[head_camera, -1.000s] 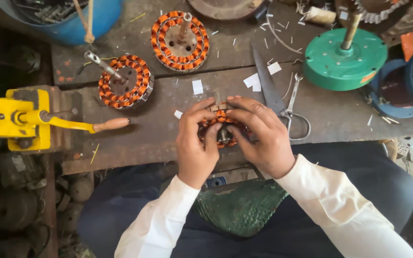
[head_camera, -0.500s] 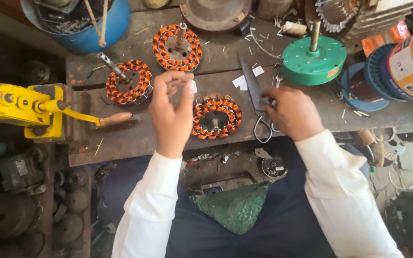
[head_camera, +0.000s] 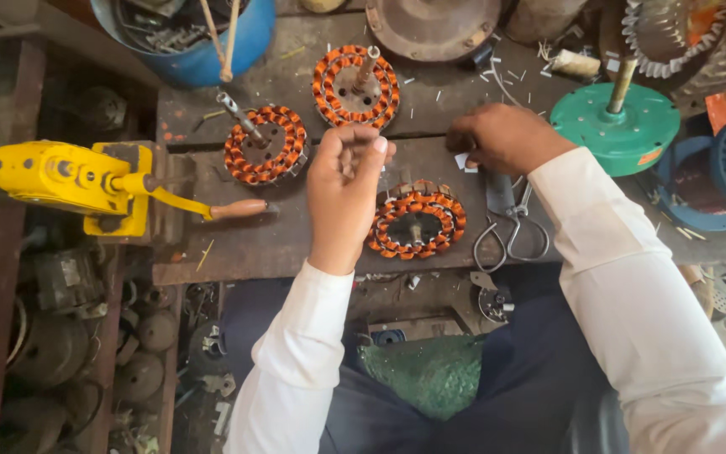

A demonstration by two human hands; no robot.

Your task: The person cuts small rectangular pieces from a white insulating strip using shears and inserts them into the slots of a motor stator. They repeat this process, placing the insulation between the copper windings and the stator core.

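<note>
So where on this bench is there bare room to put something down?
Bare wood shows between the yellow tool's wooden handle and the near stator, below the left hand. The back, around the two shafted stators and green disc, is crowded.

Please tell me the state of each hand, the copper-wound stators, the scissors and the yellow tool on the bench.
left hand: raised above the bench, fingers curled; contents unclear
right hand: palm down on the bench, by small white slips
near stator: flat on the bench, untouched
two far stators: flat, each with a shaft sticking up
scissors: lying on the bench, blades partly under the right hand
yellow tool: at the bench edge, wooden handle pointing right
</note>
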